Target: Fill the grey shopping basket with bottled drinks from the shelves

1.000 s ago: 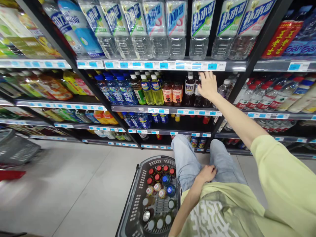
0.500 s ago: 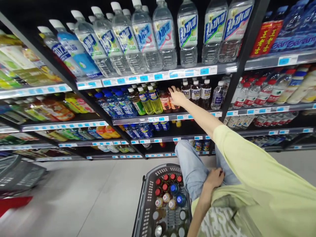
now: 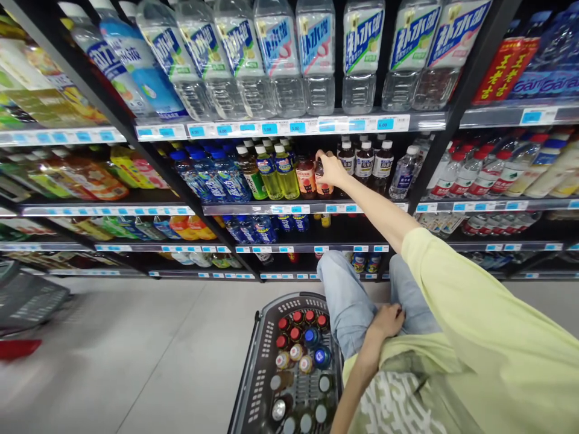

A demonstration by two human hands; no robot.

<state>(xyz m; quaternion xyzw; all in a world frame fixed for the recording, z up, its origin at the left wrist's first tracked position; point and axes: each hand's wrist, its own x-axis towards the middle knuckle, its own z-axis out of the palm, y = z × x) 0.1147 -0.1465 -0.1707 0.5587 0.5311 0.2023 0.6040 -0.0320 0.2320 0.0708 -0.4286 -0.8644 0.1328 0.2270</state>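
Observation:
My right hand (image 3: 332, 169) reaches into the middle shelf, its fingers closed around the upper part of a dark drink bottle (image 3: 324, 185) with an orange label. The bottle stands upright; its cap is hidden by my fingers. Just left of it is a matching orange-label bottle (image 3: 306, 179). Dark bottles with white labels (image 3: 364, 163) line up to the right of my hand. My left hand (image 3: 388, 319) rests on my lap, fingers curled, with nothing visible in it. By my leg sits a grey shopping basket (image 3: 259, 367).
Inside the basket are several bottles with red caps (image 3: 295, 334), blue caps (image 3: 322, 357) and pale caps. Large clear bottles (image 3: 315, 54) fill the upper shelf. The shelf edge (image 3: 253, 209) runs below my right hand. At the far left is another grey basket (image 3: 31, 298).
My right hand's fingers have moved from lying over the bottle tops to closing around the orange-label bottle. The view has shifted slightly. My left hand stays on my lap.

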